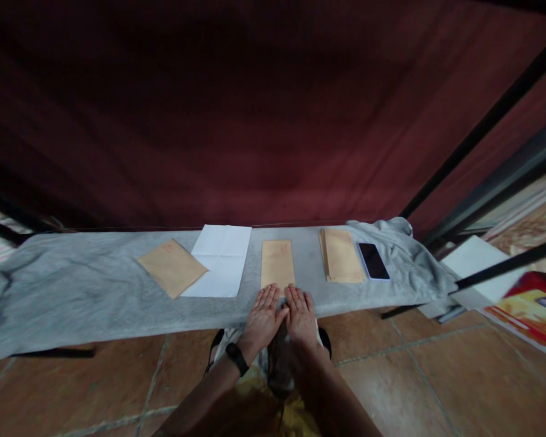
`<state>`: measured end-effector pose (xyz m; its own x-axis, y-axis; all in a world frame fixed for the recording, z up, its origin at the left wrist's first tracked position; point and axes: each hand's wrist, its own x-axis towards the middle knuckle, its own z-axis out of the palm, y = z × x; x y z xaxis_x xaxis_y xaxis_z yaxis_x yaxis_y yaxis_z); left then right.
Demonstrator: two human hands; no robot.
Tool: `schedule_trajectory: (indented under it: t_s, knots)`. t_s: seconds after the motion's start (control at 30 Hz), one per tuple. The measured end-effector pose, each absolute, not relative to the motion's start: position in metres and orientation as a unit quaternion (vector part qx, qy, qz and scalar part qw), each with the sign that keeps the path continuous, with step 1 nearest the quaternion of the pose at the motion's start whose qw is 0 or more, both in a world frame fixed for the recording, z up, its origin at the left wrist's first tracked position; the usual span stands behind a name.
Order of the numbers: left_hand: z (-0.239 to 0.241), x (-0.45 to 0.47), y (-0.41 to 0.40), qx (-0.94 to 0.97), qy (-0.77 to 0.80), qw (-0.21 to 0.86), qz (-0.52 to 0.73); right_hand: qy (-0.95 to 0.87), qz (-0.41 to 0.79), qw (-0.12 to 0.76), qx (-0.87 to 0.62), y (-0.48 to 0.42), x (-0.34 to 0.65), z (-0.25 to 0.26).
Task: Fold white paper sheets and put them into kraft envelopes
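Observation:
Both of my hands lie flat, palms down, side by side on the near edge of a grey cloth-covered bench (95,303). My left hand (262,317), with a black band on its wrist, and my right hand (301,315) have their fingers stretched out. Their fingertips reach the near end of a brown envelope (277,262) lying lengthwise in front of them. Further left on the cloth are a white creased sheet of paper (222,260) and a second brown envelope (171,267) that overlaps its left edge. To the right sits a stack of brown envelopes (341,255).
A dark phone (374,261) lies face up right of the envelope stack. A dark red curtain (255,121) hangs behind the bench. Black metal bars (482,130) cross at the right. White sheets (475,267) and a colourful printed item (537,312) lie on the tiled floor (437,388).

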<state>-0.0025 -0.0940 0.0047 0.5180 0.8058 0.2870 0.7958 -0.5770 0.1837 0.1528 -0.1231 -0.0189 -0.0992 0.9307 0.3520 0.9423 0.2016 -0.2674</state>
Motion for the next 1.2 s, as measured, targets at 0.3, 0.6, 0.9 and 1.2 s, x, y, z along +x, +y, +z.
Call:
schedule_trajectory:
  t_s: [0.3,0.6,0.9,1.2]
  knots:
    - [-0.001,0.021,-0.074,0.874,0.463,0.053,0.140,-0.740,-0.018,0.232,-0.631,-0.122,0.153,-0.021]
    - [-0.001,0.036,-0.023,0.855,0.510,0.037,0.090,-0.725,-0.013,0.233,-0.648,-0.118,0.150,-0.029]
    - [0.005,0.051,0.018,0.843,0.535,0.029,0.047,-0.720,-0.008,0.248,-0.648,-0.120,0.149,-0.016]
    - [0.013,0.060,0.052,0.839,0.539,0.066,0.031,-0.725,-0.012,0.245,-0.643,-0.120,0.150,-0.012]
